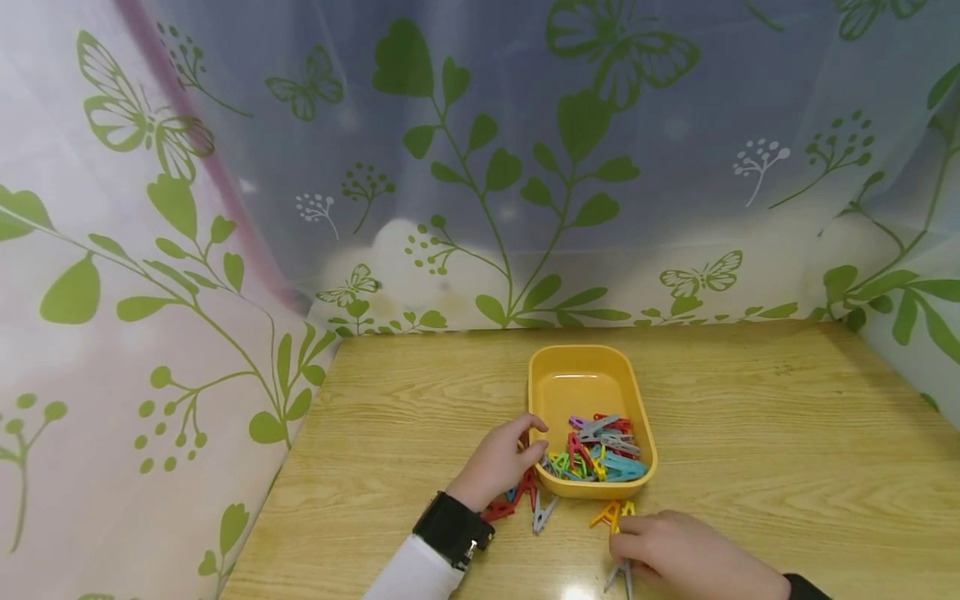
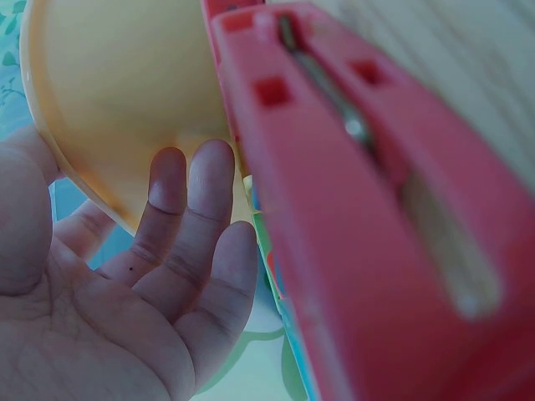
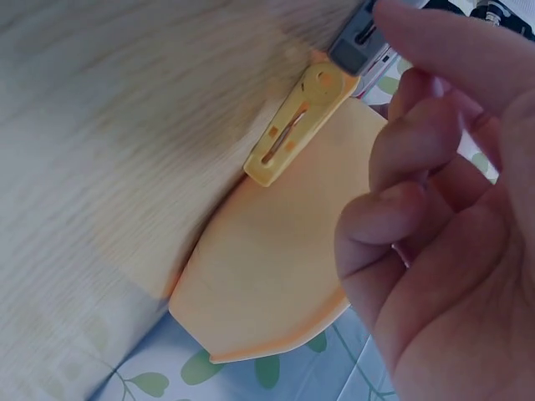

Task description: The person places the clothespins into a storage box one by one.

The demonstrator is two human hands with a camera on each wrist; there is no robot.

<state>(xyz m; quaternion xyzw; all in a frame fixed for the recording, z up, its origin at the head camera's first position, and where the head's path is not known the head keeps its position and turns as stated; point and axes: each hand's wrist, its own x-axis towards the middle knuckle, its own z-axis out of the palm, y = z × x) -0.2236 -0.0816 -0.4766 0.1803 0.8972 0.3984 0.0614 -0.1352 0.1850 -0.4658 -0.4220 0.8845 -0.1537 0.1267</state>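
A yellow plastic bin [image 1: 583,392] holds a heap of coloured clothespins [image 1: 600,446] in its near half. My left hand [image 1: 495,462] is at its left side, holding the rim with thumb and index finger over the edge. In the left wrist view the other fingers [image 2: 171,188] lie along the bin's outer wall. My right hand [image 1: 678,546] is low over the table in front of the bin. Its thumb and fingers pinch a grey clothespin [image 3: 358,40]. Yellow clothespins [image 1: 606,512] lie between that hand and the bin.
Red clothespins [image 1: 498,510] and a grey clothespin [image 1: 543,512] lie on the wooden table [image 1: 405,400] beside my left wrist. One red clothespin [image 2: 334,209] looms large in the left wrist view. A leaf-and-butterfly patterned curtain [image 1: 450,250] borders the table at the back and sides.
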